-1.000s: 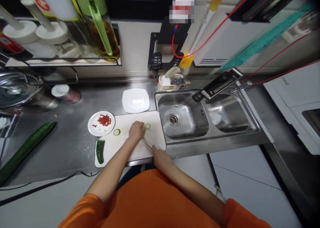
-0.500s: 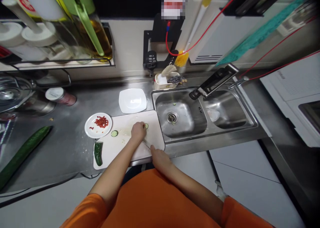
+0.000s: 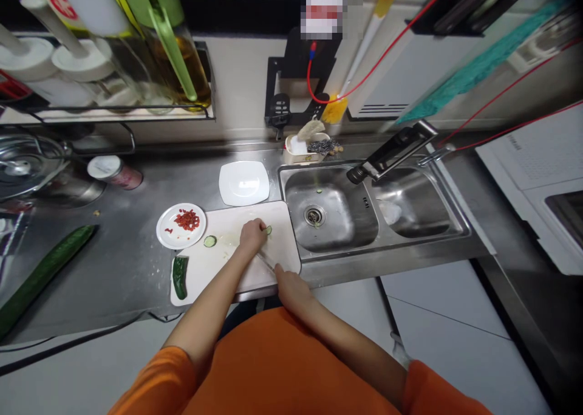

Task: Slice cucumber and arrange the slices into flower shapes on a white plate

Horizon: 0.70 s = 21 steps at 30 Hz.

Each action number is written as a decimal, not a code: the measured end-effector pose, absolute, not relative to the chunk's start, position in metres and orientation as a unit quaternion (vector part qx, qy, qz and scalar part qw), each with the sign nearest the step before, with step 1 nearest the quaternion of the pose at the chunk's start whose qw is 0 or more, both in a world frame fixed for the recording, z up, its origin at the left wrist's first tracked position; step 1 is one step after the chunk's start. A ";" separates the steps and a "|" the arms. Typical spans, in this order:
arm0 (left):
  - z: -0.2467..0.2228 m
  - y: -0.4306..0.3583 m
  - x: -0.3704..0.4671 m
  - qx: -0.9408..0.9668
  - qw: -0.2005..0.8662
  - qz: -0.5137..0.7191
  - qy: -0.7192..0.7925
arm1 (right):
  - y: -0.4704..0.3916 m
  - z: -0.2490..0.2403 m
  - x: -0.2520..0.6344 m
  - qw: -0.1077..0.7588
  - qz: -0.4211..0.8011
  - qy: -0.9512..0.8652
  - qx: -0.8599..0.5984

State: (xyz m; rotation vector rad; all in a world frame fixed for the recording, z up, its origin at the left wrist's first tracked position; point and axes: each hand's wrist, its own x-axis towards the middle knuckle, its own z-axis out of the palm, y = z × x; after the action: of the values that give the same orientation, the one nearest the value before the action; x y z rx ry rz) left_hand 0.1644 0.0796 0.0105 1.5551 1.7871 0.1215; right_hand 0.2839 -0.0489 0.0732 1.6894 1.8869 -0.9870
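On the white cutting board [image 3: 214, 275], my left hand [image 3: 252, 237] is closed, with a cucumber slice [image 3: 268, 230] at its fingertips. My right hand [image 3: 293, 288] grips a knife [image 3: 266, 260] near the board's front right edge. The blade points up and left, and its far end passes out of sight below my left hand. Another cucumber slice [image 3: 210, 241] lies flat farther left. At the board's left edge rests a short dark green cucumber piece [image 3: 180, 277].
A round plate [image 3: 164, 236] with chopped red bits overlaps the board's upper left corner. Behind the board sits a white square plate [image 3: 244, 184]. The steel double sink [image 3: 334, 248] adjoins on the right. A long cucumber [image 3: 45, 275] and a lidded canister [image 3: 116, 173] are at left.
The view has shifted slightly. Both hands hold nearly the same places over the board, with the knife and the cucumber slice still in them.
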 end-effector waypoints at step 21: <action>0.000 0.026 0.092 0.615 0.308 0.123 0.715 | -0.047 0.074 0.286 0.214 -0.348 0.682 0.606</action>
State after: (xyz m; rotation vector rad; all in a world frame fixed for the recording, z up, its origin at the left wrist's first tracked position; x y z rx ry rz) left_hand 0.0915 0.0258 0.0000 1.6264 1.8920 0.3255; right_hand 0.2863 -0.0470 0.0739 1.6816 1.8934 -0.9666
